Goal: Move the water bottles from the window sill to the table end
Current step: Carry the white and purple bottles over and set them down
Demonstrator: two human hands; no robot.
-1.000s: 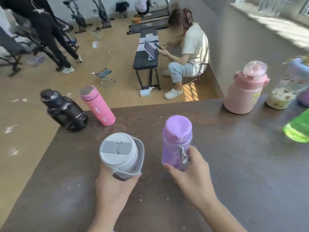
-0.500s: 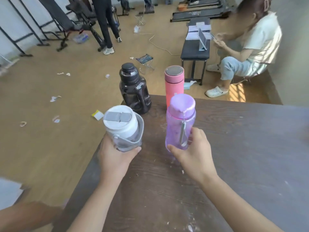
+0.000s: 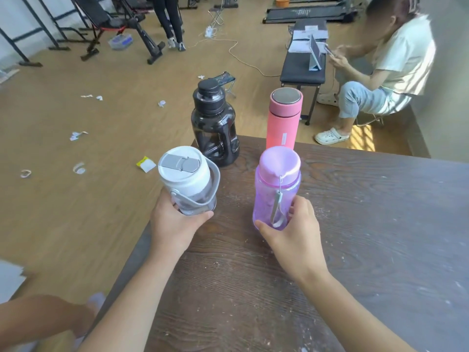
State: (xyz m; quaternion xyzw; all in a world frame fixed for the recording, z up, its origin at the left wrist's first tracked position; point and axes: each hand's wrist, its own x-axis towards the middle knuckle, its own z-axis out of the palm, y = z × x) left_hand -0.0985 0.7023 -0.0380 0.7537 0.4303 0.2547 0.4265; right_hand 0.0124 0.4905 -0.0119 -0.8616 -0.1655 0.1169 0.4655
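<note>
My left hand [image 3: 173, 222] grips a clear bottle with a white lid and grey handle [image 3: 187, 180] near the left edge of the dark wooden table [image 3: 368, 237]. My right hand [image 3: 295, 231] holds a purple translucent bottle [image 3: 276, 186] upright, close to the tabletop. Whether either bottle touches the table I cannot tell. Just beyond them, at the table's far end, stand a black jug-shaped bottle [image 3: 214, 124] and a pink flask with a metal lid [image 3: 283, 118]. The window sill is out of view.
A seated person [image 3: 380, 72] bends over a phone beside a black bench [image 3: 303, 69] past the table end. Gym equipment [image 3: 114, 26] and another person's legs [image 3: 170, 21] stand at the back. Paper scraps litter the wooden floor [image 3: 76, 135]. The table drops off at left.
The view has swung left toward the table end. Both hands carried their bottles forward, closer to the black and pink bottles. The pink jug and other bottles at right have left the view.
</note>
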